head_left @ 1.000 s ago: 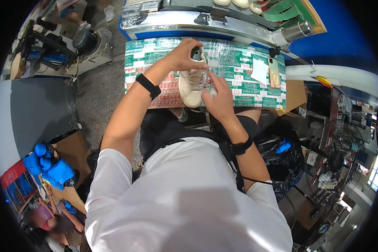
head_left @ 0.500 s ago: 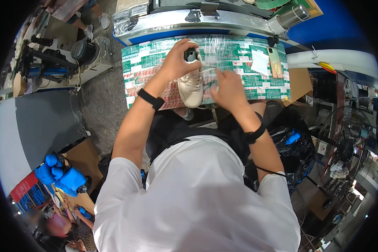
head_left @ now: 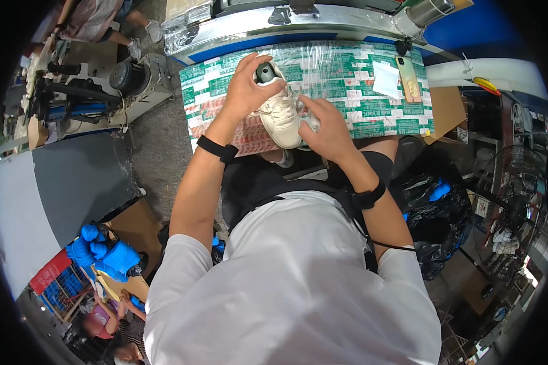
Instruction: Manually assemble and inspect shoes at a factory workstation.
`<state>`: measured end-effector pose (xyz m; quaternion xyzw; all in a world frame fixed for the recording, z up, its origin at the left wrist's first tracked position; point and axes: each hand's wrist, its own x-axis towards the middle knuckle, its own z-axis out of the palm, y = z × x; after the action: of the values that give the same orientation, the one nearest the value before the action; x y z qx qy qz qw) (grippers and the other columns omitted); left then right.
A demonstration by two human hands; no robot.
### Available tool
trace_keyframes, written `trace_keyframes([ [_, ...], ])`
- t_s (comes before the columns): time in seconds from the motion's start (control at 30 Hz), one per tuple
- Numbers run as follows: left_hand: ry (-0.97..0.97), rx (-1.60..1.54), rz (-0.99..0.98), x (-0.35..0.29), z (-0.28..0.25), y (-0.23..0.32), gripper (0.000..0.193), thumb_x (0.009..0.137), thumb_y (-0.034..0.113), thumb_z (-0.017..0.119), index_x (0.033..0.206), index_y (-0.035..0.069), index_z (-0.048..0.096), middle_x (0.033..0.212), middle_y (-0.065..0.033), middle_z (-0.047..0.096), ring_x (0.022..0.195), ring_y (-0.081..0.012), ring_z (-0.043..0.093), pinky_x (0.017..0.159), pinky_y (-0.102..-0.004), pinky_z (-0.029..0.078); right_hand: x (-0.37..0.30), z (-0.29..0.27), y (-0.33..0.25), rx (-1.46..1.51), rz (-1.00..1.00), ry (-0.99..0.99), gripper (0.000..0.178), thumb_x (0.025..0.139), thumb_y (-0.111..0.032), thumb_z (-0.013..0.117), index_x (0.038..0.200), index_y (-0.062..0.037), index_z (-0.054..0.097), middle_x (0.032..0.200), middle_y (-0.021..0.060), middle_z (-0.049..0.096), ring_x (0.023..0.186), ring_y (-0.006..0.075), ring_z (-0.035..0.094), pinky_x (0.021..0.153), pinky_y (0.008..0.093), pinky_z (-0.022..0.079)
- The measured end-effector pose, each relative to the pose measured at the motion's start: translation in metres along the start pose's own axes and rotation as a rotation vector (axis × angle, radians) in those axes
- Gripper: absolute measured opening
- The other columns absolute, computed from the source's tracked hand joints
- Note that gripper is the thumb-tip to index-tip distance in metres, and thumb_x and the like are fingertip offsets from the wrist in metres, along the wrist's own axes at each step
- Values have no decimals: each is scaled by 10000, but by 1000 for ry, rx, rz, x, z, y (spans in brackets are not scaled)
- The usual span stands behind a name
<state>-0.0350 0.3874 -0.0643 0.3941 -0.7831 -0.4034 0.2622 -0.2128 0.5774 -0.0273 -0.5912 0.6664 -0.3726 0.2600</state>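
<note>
A cream lace-up sneaker (head_left: 281, 126) rests on the table with its toe toward me. A dark green, rounded form with a hole (head_left: 265, 73) fills its opening. My left hand (head_left: 249, 88) is closed around the heel and collar, thumb on one side and fingers on the other. Beside the sneaker's right flank, my right hand (head_left: 327, 128) holds the pale shoelace (head_left: 294, 94) close to the upper eyelets. Its index finger reaches toward the laces while the thumb sits lower, near the toe. The exact grip on the lace is partly hidden.
Green-and-white printed tape covers the table (head_left: 359, 115). A phone (head_left: 409, 79) and a white paper (head_left: 386, 79) lie at its right. A metal-edged machine (head_left: 249, 31) borders the far side. Black bags (head_left: 432, 213) stand right; blue rolls (head_left: 117, 258) and people are lower left.
My right hand has moved left and slightly down, closer to the sneaker; the lace stretched out earlier is now less extended. The sneaker's toe has turned slightly right. My left hand keeps its hold.
</note>
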Motion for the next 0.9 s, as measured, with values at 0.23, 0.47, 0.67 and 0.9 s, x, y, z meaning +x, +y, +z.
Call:
trace_keyframes([
  [0.23,15,22,34,-1,-4,-5,669,830,303,979,1421,114,730,1597,-214,574,1519,-386,548,1250,-459,463,-14,-11,-29,-113,-91,-84,598,866,-184,747,1382,112,683,1095,238,703,1048,415,679,949,514,543],
  [0.47,6,18,41,1,-1,-7,642,832,301,981,1392,109,734,1582,-212,583,1521,-395,545,1254,-464,455,7,0,-17,-396,-141,-26,561,847,-201,752,1334,77,712,1066,223,702,1017,423,682,930,526,538],
  [0.67,8,19,68,3,-3,-12,647,824,317,986,1384,109,738,1568,-216,590,1498,-394,561,1249,-462,459,5,-13,54,-641,-20,-253,577,831,-266,770,1294,79,746,1117,240,722,1050,428,699,933,542,552],
  [0.9,56,74,85,2,1,-11,660,792,370,991,1350,113,749,1485,-184,635,1397,-382,634,1141,-456,547,4,-17,10,2,-5,-62,597,896,-185,726,1449,38,692,1126,211,715,1064,408,695,984,461,558],
])
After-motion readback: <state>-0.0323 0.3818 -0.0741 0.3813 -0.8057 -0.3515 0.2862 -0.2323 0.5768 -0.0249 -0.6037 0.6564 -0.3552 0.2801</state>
